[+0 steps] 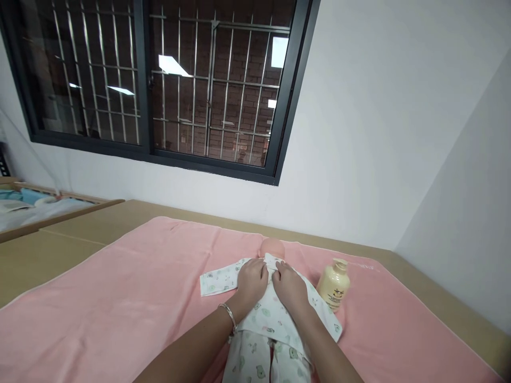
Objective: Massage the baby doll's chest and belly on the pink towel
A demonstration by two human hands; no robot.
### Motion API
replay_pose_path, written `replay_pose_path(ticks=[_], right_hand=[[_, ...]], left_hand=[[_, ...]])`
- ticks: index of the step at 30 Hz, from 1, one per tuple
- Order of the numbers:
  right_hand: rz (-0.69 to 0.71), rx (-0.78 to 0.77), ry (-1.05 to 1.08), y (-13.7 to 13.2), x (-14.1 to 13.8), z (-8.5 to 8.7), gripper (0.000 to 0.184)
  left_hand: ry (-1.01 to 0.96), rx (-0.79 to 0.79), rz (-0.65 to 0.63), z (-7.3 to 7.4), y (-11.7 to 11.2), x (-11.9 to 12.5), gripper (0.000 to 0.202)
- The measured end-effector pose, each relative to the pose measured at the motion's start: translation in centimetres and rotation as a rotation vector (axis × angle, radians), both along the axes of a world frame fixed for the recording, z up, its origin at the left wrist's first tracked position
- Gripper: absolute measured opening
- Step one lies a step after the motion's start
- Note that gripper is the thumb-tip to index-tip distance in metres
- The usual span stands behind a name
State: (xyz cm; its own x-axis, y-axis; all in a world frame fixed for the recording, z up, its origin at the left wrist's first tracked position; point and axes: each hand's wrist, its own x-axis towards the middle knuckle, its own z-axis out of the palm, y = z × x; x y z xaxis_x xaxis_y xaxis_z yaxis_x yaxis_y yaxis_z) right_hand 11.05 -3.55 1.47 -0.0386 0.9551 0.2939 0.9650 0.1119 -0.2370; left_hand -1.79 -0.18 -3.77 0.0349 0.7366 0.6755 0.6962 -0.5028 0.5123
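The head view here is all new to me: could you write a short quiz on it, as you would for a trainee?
1. Multiple choice: which wrist wears the silver bracelet? A) the right; B) the left; C) both.
2. True or false: the yellow bottle is nearer to the right hand than to the left hand.
3. Fill in the missing word: the bottle is on a ____ blanket, beside the white patterned top that both hands touch.

Key: 1. B; 2. True; 3. pink.
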Motion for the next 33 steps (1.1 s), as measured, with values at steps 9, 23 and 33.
replay_pose_path(ticks=[9, 23, 33], right_hand=[[0.065, -0.019, -0.079, 1.0, 1.0, -0.6, 0.053], [0.058, -0.065, -0.052, 1.4, 1.3, -1.0, 0.057], [-0.001, -0.024, -0.120, -0.7, -0.3, 1.2, 0.040]], left_hand=[[-0.008, 0.027, -0.027, 0.3, 0.1, 0.1, 0.026], [0.145, -0.045, -0.043, 0.2, 0.4, 0.0, 0.040], [0.070, 0.140, 0.025, -0.1, -0.4, 0.3, 0.024]])
